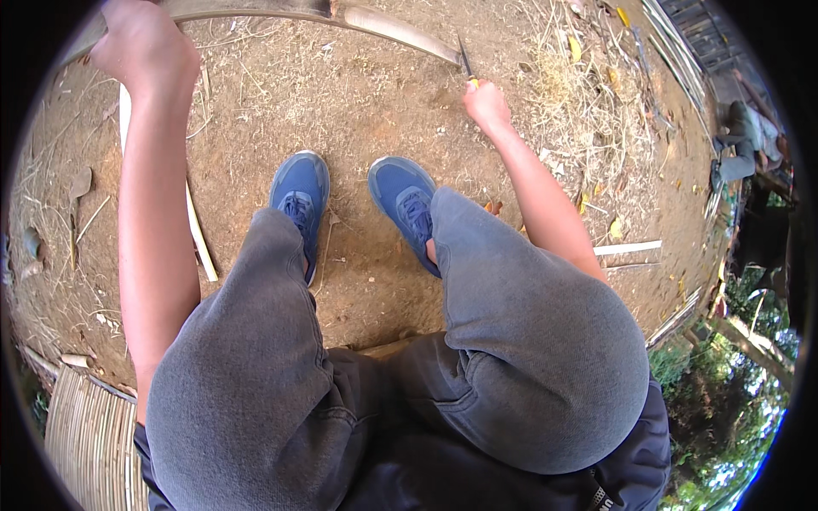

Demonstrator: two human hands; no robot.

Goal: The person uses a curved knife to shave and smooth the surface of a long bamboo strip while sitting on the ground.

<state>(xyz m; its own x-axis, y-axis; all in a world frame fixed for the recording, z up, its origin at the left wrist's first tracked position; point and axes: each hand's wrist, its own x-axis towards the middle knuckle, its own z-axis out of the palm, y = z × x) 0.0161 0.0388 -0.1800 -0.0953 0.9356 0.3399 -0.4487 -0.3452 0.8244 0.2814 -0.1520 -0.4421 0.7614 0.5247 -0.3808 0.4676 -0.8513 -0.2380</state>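
A long piece of split bamboo (pixel 400 34) stretches across the far edge of the view, with a dark node partway along it. At the far left my left hand (pixel 146 49) is closed around the bamboo; its fingertips are mostly hidden. My right hand (pixel 487 104) grips a knife (pixel 465 58) with a thin dark blade and a bit of yellow at the handle. The blade points away from me and stands right beside the bamboo's right end; whether it touches cannot be made out.
Pale bamboo strips (pixel 200 234) lie on the dirt ground left of my blue shoes (pixel 300 183). Another strip (pixel 629 248) lies right of my knee. A spoon-shaped tool (pixel 80 183) rests at left, near a slatted bamboo mat (pixel 89 443). Another person (pixel 750 140) is at far right.
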